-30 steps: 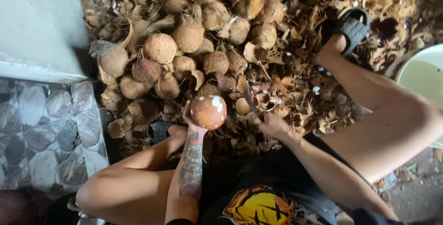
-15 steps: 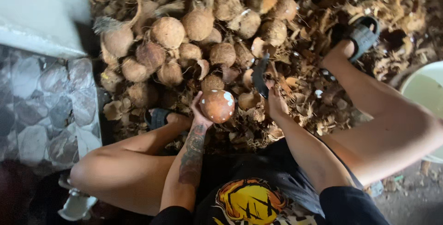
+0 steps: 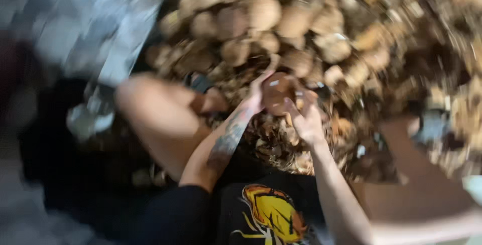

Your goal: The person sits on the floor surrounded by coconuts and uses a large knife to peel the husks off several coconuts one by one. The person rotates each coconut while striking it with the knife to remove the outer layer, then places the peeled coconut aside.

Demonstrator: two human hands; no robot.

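Coconut (image 3: 277, 93): one, round, brown, partly husked, with a pale patch on its upper face. Held above the ground in front of the seated person, between the two hands, at the near edge of the heap. Picture heavily blurred; fine detail cannot be told.

Left hand (image 3: 256, 94): cupped against the coconut's left side, fingers curled round it. Forearm tattooed, rising from lower centre.

Right hand (image 3: 305, 119): fingers bent and pressed to the coconut's right and lower side. Whether it also grips a tool cannot be told through the blur.

Heap of coconuts (image 3: 261, 19): many round, tan and brown, piled just beyond the held one, filling the upper middle.

Husk scraps (image 3: 401, 49): loose fibrous pieces, brown, spread to the right of the heap and under the hands.

Bent knee (image 3: 150, 104): bare, left of the hands.

Black shirt with yellow-orange print (image 3: 273, 215): lower centre, near the viewer.

Grey patterned floor (image 3: 90, 19): upper left, beside the heap.
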